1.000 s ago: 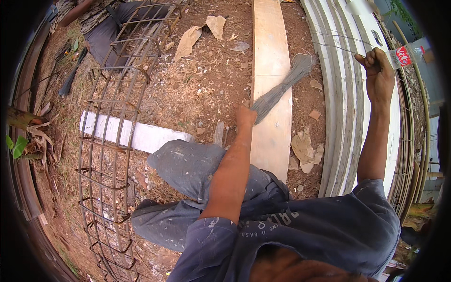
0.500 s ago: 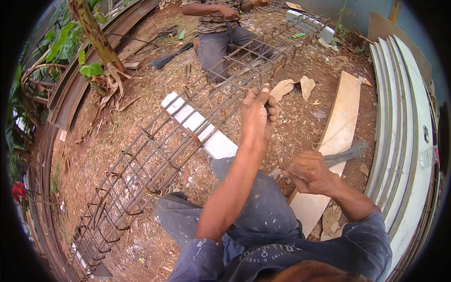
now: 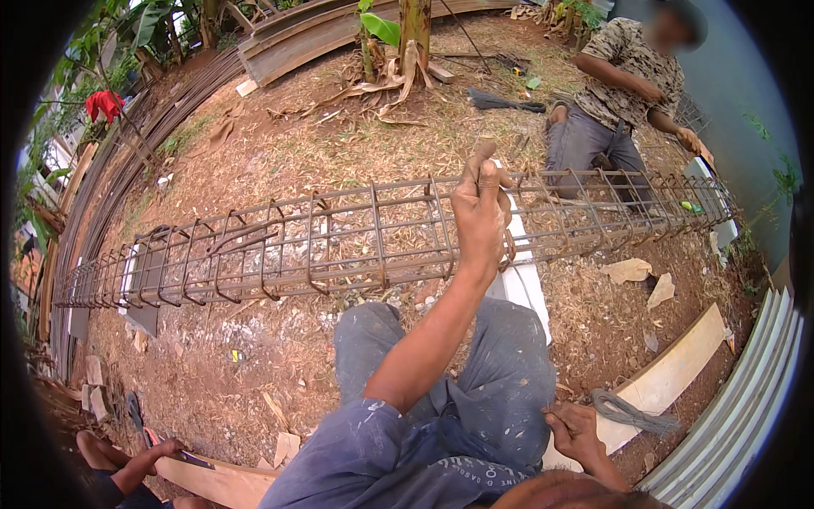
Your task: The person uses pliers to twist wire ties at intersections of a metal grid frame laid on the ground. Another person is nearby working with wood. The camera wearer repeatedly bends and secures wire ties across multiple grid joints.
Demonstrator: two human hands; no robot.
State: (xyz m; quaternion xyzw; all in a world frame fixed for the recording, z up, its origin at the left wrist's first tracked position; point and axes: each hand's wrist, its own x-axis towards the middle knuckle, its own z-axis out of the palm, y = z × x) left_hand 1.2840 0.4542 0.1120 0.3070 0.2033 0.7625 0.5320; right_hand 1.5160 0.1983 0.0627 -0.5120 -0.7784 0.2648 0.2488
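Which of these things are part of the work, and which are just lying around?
Seem part of the job:
steel-bar cage, left hand at it
wire bundle, near the right hand
white block beneath the cage

Seem just lying about:
brown paper scraps
red cloth, far left
long pale panels, stacked right

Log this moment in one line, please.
left hand: at cage | right hand: near wire bundle | white block: under cage

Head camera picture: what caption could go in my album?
Left hand by a long steel-bar cage, right hand near grey wire bundle.
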